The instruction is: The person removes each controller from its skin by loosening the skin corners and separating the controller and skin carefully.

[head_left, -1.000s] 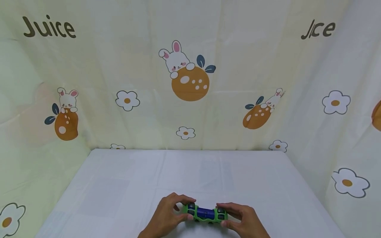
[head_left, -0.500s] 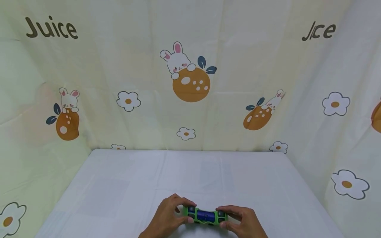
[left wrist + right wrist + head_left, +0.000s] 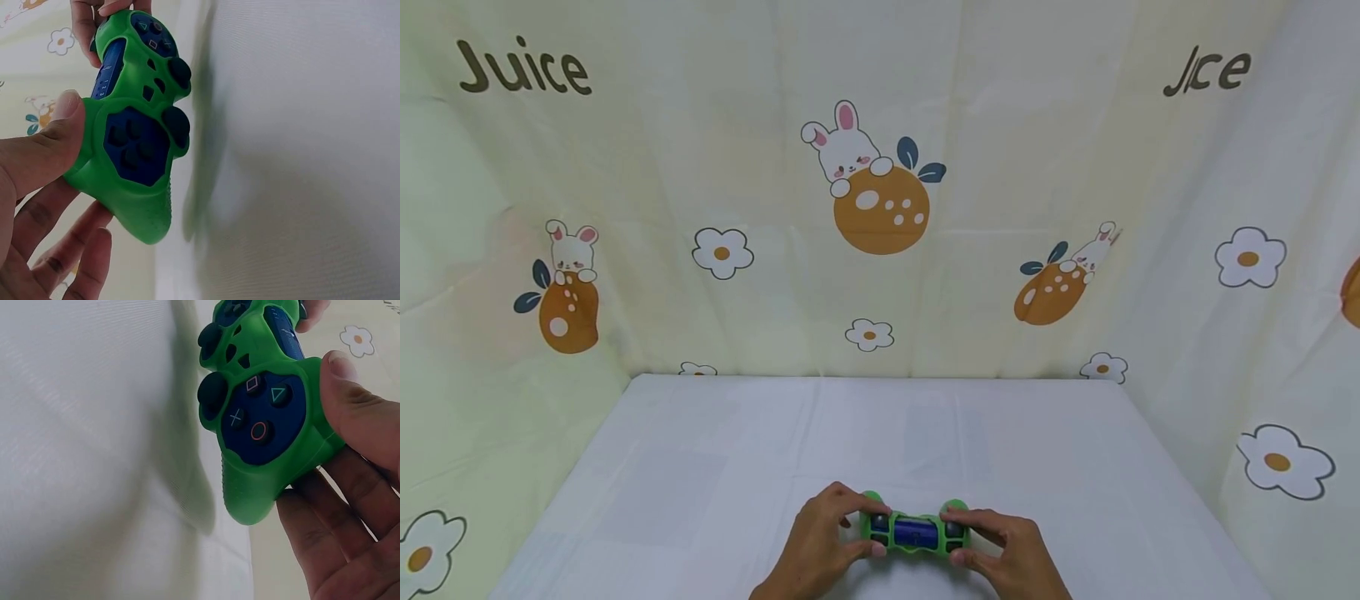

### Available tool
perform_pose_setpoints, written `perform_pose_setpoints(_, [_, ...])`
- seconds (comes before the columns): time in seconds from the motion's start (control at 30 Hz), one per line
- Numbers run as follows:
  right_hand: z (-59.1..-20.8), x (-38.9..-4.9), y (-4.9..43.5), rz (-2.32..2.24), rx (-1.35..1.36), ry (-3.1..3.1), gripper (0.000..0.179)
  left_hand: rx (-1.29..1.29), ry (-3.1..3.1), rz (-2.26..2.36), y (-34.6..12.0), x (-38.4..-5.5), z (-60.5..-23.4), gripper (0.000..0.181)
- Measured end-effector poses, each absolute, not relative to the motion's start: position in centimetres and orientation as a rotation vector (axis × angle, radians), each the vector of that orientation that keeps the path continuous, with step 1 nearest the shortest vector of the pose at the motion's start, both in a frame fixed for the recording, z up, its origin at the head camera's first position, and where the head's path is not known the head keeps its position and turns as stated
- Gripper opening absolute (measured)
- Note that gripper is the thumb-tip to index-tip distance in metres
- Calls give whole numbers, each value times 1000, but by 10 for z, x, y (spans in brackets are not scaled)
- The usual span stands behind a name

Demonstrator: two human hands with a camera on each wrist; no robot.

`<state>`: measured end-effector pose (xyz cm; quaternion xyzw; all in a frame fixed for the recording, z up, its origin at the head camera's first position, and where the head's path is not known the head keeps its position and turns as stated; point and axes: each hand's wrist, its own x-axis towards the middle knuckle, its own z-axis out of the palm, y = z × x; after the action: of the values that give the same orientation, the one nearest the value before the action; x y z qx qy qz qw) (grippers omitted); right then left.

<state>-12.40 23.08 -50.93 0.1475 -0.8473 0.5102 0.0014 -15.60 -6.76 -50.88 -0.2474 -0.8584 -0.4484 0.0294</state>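
Between both hands is a blue game controller (image 3: 916,532) in a green silicone sleeve, its shoulder-button side turned up toward the head camera. My left hand (image 3: 822,533) pinches one end of it, thumb on the near edge and index finger on the far edge. At the other end my right hand (image 3: 1011,546) grips it the same way. The left wrist view shows the direction pad (image 3: 135,145) and thumbsticks facing the white cloth. In the right wrist view the face buttons (image 3: 258,417) with cross, circle, square and triangle show beside the right thumb.
A white-covered table (image 3: 880,433) lies under the hands. Behind and at both sides hangs a pale curtain (image 3: 760,150) printed with rabbits, oranges and flowers. The controller's shadow (image 3: 206,125) falls on the white cloth close by.
The controller has tilted in the hands: its green grip ends now show beyond the fingers on the far side. Both hands keep their hold and have shifted only slightly.
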Motion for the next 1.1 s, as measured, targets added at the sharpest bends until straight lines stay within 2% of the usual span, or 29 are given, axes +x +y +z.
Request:
perform_pose_setpoints(0.57, [-519, -126, 230, 1602, 467, -2633, 42, -750, -2656, -1363, -67, -155, -511, 42])
perform_pose_setpoints(1.1, [-516, -127, 234, 1573, 558, -2664, 41, -900, -2692, -1313, -69, -157, -513, 49])
